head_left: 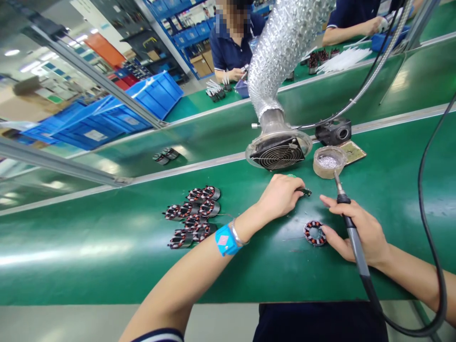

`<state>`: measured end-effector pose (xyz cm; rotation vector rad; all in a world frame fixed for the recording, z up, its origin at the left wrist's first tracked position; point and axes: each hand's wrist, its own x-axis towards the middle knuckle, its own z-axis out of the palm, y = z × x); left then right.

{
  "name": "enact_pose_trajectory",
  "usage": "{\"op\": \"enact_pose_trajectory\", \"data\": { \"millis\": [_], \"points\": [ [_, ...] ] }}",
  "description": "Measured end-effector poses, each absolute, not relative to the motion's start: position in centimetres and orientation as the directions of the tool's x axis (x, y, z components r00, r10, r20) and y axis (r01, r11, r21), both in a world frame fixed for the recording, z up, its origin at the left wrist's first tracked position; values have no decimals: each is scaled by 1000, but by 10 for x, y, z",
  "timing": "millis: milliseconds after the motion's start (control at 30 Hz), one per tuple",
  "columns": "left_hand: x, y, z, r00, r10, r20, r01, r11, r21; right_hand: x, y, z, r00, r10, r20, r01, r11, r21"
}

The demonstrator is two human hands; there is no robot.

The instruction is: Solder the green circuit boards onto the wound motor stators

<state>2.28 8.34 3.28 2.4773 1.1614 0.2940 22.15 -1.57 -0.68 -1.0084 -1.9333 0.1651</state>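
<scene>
My right hand [359, 230] grips a soldering iron [351, 228] with its tip pointing up toward a round tin of solder bits [328, 162]. The thumb rests beside a small wound stator [315, 232] lying flat on the green mat [107, 251]. My left hand [281, 195], with a blue wrist strap [225, 240], is closed over a small dark tool or part [305, 192] near the fume extractor. Several more stators [194, 216] lie clustered to the left of my left forearm.
A fume extractor fan [278, 151] on a silver flexible duct [285, 42] stands just beyond my hands. A black iron stand [334, 131] and a sponge pad [352, 151] sit at the right. Other workers sit at the far bench. Blue bins [107, 116] are stacked at the left.
</scene>
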Motion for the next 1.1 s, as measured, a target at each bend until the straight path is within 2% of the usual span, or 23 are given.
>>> {"op": "enact_pose_trajectory", "data": {
  "millis": [133, 233, 333, 400, 467, 533, 633, 733, 833, 967, 1100],
  "points": [
    [15, 60, 59, 597, 802, -30, 549, -381, 744, 220, -7, 5, -342, 658, 671, 506, 730, -459],
    [18, 42, 69, 637, 757, -146, 442, -203, 874, 221, -9, 11, -438, 619, 652, 442, 780, -444],
    [13, 31, 65, 585, 795, -157, 407, -121, 905, 226, -18, 14, -414, 648, 640, 454, 756, -472],
    [4, 27, 54, 454, 887, -85, 410, -123, 904, 228, -26, 13, -374, 718, 587, 485, 691, -536],
    [-4, 23, 38, 335, 937, -101, 356, -27, 934, 228, -34, 10, -354, 790, 501, 528, 611, -590],
    [-8, 19, 20, 349, 901, -257, 208, 194, 959, 224, -40, 7, -337, 837, 431, 575, 546, -610],
    [-4, 14, -2, 441, 800, -408, -13, 460, 888, 217, -44, 2, -299, 867, 399, 615, 494, -614],
    [3, 12, -10, 442, 807, -393, -112, 484, 868, 215, -45, 0, -296, 877, 378, 615, 477, -627],
    [5, 15, -7, 506, 784, -359, -101, 467, 879, 216, -42, 1, -311, 900, 306, 610, 436, -661],
    [5, 22, 4, 614, 703, -358, 35, 429, 903, 218, -31, 6, -375, 893, 250, 557, 433, -709],
    [11, 27, 17, 574, 719, -392, 238, 311, 920, 220, -19, 11, -480, 839, 256, 486, 498, -718]
  ]
}}
